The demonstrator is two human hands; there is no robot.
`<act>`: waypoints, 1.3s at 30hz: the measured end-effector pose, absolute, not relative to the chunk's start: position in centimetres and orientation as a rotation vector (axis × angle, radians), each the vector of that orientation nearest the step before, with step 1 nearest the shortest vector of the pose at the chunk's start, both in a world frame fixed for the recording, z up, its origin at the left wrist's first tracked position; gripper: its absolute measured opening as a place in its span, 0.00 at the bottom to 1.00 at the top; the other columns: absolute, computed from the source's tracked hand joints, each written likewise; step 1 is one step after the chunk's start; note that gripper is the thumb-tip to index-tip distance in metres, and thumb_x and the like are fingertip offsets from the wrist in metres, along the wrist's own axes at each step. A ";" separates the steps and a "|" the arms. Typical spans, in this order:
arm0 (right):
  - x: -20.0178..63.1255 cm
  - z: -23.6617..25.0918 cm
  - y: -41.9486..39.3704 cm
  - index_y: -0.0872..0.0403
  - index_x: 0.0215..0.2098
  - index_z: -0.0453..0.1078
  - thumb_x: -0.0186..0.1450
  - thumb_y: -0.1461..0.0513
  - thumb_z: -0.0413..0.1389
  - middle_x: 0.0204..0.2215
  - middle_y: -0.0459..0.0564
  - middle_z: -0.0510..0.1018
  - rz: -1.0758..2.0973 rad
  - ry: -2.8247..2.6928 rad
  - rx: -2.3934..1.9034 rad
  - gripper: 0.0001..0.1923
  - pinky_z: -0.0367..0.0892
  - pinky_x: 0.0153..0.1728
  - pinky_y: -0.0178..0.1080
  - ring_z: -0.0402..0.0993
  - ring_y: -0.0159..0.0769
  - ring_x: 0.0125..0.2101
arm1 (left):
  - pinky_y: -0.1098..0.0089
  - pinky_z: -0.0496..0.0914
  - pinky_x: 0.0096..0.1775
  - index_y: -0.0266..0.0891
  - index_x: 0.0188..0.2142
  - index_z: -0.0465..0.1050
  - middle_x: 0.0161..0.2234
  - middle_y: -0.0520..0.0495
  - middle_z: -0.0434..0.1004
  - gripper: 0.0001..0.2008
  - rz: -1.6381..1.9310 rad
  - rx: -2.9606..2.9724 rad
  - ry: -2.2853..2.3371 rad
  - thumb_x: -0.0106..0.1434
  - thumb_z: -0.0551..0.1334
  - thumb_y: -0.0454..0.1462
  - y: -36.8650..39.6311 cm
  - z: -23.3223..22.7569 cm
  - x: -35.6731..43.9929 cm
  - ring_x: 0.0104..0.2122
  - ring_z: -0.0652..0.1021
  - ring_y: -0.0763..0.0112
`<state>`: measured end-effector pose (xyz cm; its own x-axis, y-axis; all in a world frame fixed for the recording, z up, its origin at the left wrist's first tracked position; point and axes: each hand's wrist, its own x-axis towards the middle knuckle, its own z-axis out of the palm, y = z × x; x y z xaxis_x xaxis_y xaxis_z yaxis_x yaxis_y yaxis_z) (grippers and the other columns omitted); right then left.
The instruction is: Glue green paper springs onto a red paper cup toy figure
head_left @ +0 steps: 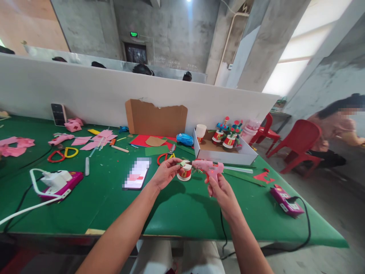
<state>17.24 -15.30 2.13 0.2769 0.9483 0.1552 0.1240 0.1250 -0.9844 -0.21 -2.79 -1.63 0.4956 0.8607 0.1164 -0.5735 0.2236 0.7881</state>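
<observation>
Near the table's (176,217) front edge:
Left hand (165,173): pinches a small red-and-white cup (184,172).
Right hand (224,194): grips pink glue gun (207,167), lying level, nozzle pointing left at cup.

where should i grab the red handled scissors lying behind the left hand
Take the red-handled scissors by the handle loops, which lie open and flat on the green table toward the left hand. Come from above on the near side; the blades point away toward the cardboard.
</observation>
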 end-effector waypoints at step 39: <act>17.7 2.3 -15.9 0.54 0.30 0.71 0.53 0.48 0.66 0.24 0.43 0.70 1.237 -0.852 -1.046 0.20 0.55 0.18 0.32 0.51 0.22 0.17 | 0.77 0.73 0.31 0.34 0.32 0.76 0.29 0.50 0.78 0.16 0.971 0.690 0.284 0.45 0.76 0.34 -2.8 -1.5 -0.3 0.24 0.75 0.81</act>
